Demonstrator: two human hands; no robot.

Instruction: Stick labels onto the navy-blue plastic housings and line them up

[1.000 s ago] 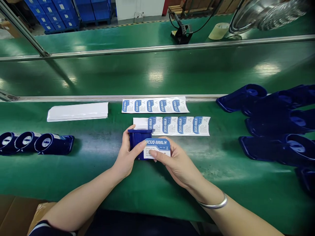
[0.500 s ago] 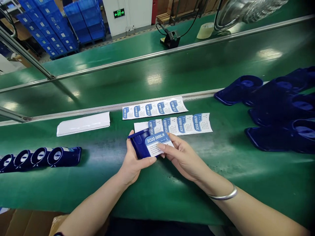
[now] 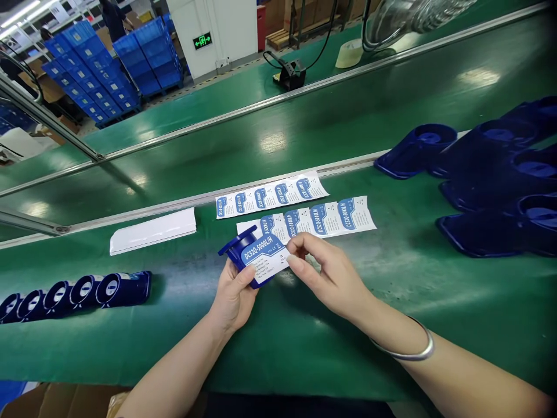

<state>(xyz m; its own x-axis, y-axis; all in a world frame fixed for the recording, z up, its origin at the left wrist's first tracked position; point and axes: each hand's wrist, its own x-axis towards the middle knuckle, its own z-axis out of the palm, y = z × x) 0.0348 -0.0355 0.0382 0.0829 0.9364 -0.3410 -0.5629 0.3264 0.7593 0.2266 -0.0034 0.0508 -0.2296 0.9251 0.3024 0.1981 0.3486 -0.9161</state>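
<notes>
Tilted in my left hand is a dark blue plastic housing, the thumb pressing on its front. A blue-and-white printed label lies over the housing's face, its right end reaching past the edge. My right hand pinches that right end between thumb and forefinger. Just behind the hands lies a strip of labels, bare at its left end. A second label strip is farther back. Whether the label is fully stuck down, I cannot tell.
White backing paper lies to the left. Several labelled blue housings stand in a row at the left, and several more sit at the right. A metal rail runs behind the strips. A black stand is at the back.
The housing has turned, and its label now lies more to the upper right. My right hand has moved from the label's middle to its right end. The view has shifted slightly.
</notes>
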